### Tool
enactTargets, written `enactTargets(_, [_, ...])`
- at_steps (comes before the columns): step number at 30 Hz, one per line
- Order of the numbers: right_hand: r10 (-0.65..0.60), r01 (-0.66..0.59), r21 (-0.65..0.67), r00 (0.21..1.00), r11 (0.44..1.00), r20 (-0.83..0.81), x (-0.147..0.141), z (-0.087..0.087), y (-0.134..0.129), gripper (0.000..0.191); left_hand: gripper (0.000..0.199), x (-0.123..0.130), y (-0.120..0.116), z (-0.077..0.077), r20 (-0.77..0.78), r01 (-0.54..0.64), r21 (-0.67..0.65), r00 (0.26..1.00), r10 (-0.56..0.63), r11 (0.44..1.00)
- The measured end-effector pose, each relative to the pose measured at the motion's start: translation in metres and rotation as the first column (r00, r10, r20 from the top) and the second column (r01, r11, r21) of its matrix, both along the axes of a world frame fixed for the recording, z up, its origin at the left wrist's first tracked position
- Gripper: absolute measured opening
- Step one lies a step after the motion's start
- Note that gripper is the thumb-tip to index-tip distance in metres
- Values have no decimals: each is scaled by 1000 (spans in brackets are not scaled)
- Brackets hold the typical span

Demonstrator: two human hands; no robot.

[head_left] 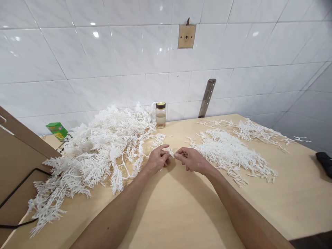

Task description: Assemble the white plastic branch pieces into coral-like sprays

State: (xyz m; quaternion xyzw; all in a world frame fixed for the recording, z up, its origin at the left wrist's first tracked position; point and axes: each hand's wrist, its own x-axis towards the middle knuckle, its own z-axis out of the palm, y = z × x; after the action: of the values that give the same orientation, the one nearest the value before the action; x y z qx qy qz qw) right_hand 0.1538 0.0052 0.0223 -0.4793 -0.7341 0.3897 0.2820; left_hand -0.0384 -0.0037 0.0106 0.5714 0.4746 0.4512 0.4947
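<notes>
My left hand [158,158] and my right hand [190,158] meet over the middle of the table, fingers closed in a pinch. Between them is a small white artificial sprig [170,152], its stem end hidden by the left fingers. The right thumb and forefinger pinch its tip. Left of my hands spreads a big tangled heap of white artificial branches [103,135]. To the right lies a flatter pile of loose white sprigs [228,150], and behind it some barer white branch stems [259,133].
A lidded jar with brownish contents [160,116] stands near the tiled wall, beside a leaning metal strip [207,98]. At left are a green box [57,130], a brown cardboard box [20,173] and a black cable [19,188]. A black object [324,163] lies at the right edge.
</notes>
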Motion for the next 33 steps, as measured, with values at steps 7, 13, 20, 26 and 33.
enactTargets(7, [-106, 113, 71, 990, 991, -92, -9, -1, -1, 34, 41, 1, 2, -7, -53, 17, 47, 998, -15, 999])
enactTargets(13, [-105, 110, 185, 994, 977, -40, -10, 2, -5, 39, 17, 1, 5, -13, -51, 32, 55, 998, -29, 998])
enactTargets(20, [-102, 86, 195, 992, 977, 77, -11, 2, -4, 24, 19, 3, 3, -12, -102, 34, 64, 994, -27, 997])
enactTargets(26, [-109, 97, 188, 993, 977, 51, -5, 1, 0, 27, 24, -3, 0, -3, -150, 131, 30, 981, -125, 991])
enactTargets(33, [-67, 64, -66, 997, 996, -47, 5, 1, 4, 29, 26, -6, 1, 7, -390, 34, 326, 915, 102, 945])
